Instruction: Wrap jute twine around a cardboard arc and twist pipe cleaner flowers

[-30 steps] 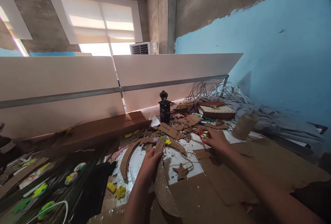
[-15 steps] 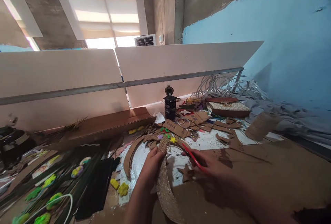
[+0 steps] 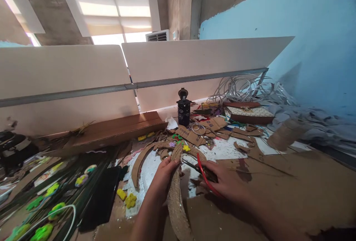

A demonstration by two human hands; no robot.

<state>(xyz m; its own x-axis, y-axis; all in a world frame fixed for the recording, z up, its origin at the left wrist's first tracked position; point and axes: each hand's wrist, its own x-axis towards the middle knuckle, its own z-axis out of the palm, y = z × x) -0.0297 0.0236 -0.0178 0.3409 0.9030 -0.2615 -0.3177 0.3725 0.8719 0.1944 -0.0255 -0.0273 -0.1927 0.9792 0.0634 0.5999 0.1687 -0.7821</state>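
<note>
My left hand is closed around a curved strip covered in rows of tan twine, whose lower end hangs toward me. In my right hand is a pair of scissors with red handles; the dark blades point left, close to the strip's upper part. Whether the blades touch it I cannot tell. Just beyond my hands lies another curved twine-covered piece, with a yellow flower and a lilac flower near it. A bare cardboard arc curves to the left.
A dark bottle with its lid up stands behind the cardboard scraps. A handbag and a twine roll are at the right. On the left are a black flat object and several colourful flowers.
My right hand has turned the scissors, so the dark blades now show and reach left to the strip. My left hand keeps its hold. The view has tipped slightly downward.
</note>
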